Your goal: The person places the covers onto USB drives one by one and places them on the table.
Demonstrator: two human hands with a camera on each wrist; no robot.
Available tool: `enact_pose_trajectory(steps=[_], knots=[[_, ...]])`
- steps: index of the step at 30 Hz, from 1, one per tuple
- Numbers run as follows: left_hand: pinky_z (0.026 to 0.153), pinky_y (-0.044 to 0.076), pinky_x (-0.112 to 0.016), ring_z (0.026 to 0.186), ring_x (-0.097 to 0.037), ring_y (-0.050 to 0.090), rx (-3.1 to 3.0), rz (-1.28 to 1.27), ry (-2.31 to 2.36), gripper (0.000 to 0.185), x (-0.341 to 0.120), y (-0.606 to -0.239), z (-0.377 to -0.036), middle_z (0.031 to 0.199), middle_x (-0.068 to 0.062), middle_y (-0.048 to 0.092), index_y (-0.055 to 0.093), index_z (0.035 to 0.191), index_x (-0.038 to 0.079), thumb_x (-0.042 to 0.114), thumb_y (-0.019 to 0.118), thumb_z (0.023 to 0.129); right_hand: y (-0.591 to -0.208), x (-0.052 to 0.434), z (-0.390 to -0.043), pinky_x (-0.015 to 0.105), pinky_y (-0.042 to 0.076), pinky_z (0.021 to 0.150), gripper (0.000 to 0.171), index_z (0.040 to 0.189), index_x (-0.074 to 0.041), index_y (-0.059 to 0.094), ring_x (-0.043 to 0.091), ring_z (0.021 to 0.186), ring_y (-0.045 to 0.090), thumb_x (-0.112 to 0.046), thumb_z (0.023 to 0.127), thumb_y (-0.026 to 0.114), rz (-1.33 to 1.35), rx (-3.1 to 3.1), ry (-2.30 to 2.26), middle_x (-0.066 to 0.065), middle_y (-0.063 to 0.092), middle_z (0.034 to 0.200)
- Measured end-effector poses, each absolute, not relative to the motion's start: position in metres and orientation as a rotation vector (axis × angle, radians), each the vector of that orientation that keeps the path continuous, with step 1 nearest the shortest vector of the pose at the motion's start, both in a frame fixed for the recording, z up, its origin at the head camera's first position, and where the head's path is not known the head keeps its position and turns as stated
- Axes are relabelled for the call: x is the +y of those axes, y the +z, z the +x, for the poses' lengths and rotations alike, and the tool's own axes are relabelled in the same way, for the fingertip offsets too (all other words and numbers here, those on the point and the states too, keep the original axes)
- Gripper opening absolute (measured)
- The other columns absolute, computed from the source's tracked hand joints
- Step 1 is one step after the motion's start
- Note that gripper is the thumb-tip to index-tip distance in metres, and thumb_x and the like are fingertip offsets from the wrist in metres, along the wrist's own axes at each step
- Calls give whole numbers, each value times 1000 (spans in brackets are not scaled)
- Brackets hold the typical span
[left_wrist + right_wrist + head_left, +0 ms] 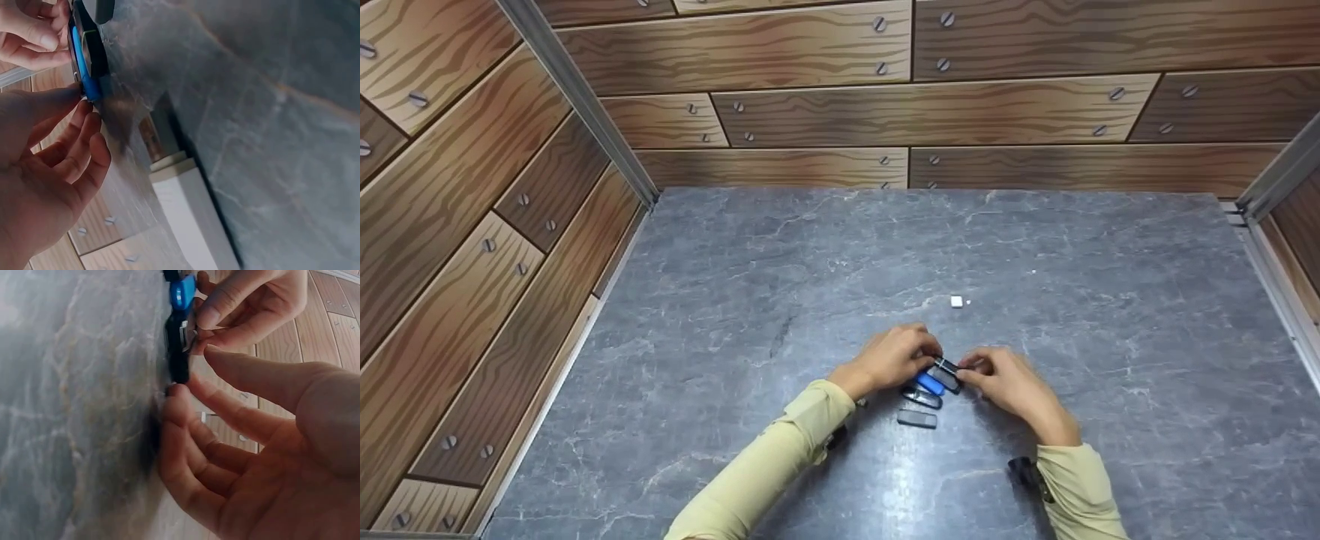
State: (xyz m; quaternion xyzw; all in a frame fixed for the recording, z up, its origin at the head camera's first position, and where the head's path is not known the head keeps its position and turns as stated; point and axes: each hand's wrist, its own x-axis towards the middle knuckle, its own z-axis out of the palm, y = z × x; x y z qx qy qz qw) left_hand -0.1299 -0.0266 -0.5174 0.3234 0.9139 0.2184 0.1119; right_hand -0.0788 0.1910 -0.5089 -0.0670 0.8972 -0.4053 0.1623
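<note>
Grey, marble-patterned tabletop (735,315) carried a small cluster of USB sticks at about six o'clock of its middle, right between the two hands. The left hand (891,358) came in from nine o'clock and the right hand (1011,382) from three o'clock, and both pinched the black stick (945,373) by its opposite ends, thumbs and fingertips curled round it. The right wrist view showed that stick (179,354) with a metal plug showing near its middle, so it may have been a cap and body meeting, though that could not be told for sure. Just beside it at seven o'clock lay the blue stick (930,383), then a dark stick (922,397) and a grey stick (916,418) further toward six o'clock, all apart from the hands. A tiny white piece (956,301) sat at twelve o'clock, well clear. By judgement the black stick was light, stiff and smooth-cased, apt to slip; the flat sides near each end looked the best hold, not the plug.
</note>
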Motion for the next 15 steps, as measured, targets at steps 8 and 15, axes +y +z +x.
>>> enact_pose_trajectory(steps=[8,15], knots=[[93,59,-27,108,-17,71,2689,955,679,23,-33,-522,-126,119,-3,73,75,124,14,20,66,104,-505,185,-73,30,60,62,37,127,8,62,14,67,69,-21,104,67,-111,2396,-1265,14,77,88],[94,58,-27,105,-17,71,2707,923,753,23,-41,-526,-120,116,-3,73,75,124,13,19,66,104,-507,180,-74,29,57,66,39,131,8,63,16,74,70,-22,105,64,-169,2425,-1252,14,76,96]])
